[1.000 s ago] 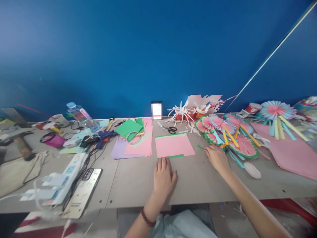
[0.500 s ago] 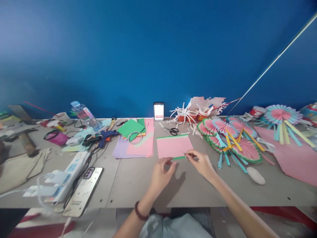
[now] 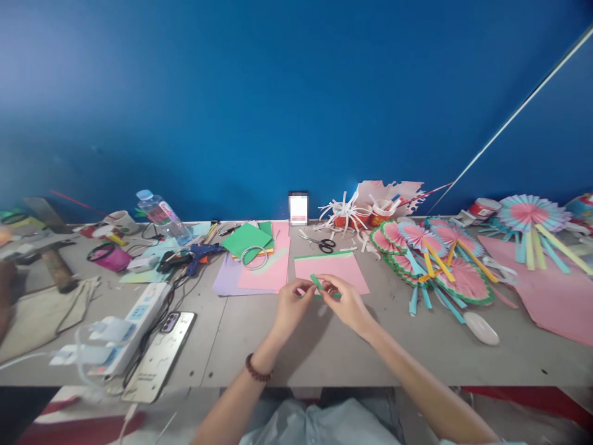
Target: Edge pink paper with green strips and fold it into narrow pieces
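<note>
My left hand point(image 3: 293, 304) and my right hand point(image 3: 348, 303) meet at the near edge of a sheet of pink paper point(image 3: 334, 267). Between their fingertips a narrow green paper strip point(image 3: 316, 282) stands up at a slant, pinched by both hands. Fingers hide part of it and the sheet's near edge, where a little more green shows. Another green strip point(image 3: 319, 255) runs along the sheet's far edge. Black-handled scissors point(image 3: 325, 245) lie just beyond the sheet, their blades pointing left.
Left of the sheet are stacked coloured papers point(image 3: 266, 284) with a tape ring point(image 3: 254, 258) on top. Folded paper fans point(image 3: 424, 247) and a white mouse point(image 3: 482, 328) lie to the right. A phone point(image 3: 160, 357) and power strip point(image 3: 134, 330) lie left; another person's hand point(image 3: 5, 290) shows far left.
My right hand has moved left to meet my left hand, which has risen slightly. The green strip at the near edge is now raised between the fingertips.
</note>
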The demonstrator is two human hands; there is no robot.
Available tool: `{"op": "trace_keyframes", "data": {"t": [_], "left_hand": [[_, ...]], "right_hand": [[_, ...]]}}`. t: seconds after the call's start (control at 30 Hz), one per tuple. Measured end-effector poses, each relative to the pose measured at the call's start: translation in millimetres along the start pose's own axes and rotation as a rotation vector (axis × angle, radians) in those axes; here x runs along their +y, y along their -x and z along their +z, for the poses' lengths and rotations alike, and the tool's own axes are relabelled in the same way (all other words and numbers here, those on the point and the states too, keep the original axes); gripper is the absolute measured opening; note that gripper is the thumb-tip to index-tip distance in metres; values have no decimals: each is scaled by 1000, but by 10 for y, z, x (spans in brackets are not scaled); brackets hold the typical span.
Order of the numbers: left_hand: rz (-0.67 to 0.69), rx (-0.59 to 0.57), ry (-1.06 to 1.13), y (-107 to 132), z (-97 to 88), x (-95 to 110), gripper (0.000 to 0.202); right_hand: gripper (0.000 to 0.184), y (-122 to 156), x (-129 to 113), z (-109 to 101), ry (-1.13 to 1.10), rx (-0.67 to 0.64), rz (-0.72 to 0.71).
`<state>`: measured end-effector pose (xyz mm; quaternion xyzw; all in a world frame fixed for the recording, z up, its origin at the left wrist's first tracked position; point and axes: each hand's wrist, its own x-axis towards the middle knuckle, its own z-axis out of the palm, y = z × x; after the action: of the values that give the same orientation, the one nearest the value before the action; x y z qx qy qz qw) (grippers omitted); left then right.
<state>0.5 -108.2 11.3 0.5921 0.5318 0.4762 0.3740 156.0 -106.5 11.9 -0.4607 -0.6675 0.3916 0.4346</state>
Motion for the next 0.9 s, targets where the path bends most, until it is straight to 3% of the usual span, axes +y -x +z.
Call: {"op": "trace_keyframes", "data": {"t": [0.1,0.2,0.33,0.43,0.5,0.6,0.77,0.9], "left_hand": [[55,-24,-27,-78,-8,12,10],[164,-67,-98,-160,-38,31,7],[331,-150,-307,-338,-274,-6,12],[352,25,-652,-509,-597,-184,17],[288,135,-885,-593,-808,-362,21],[155,190,-1063,-634,-1012,-603,21],[117,169,-1057,-602,-1056,-725,16],[213,327,-989,-585,-1036,-679,23]], "right_hand": [[37,-41,-1,35,-137,35,91],[22,-93,39,65,-193,69,178],[14,-148,120,68,-223,98,257],[23,-170,193,37,-333,144,352],[31,-181,242,13,-453,165,416],[39,-194,297,-7,-593,182,451],[39,-190,320,-17,-595,168,468],[41,-182,318,-37,-555,193,465]]}}
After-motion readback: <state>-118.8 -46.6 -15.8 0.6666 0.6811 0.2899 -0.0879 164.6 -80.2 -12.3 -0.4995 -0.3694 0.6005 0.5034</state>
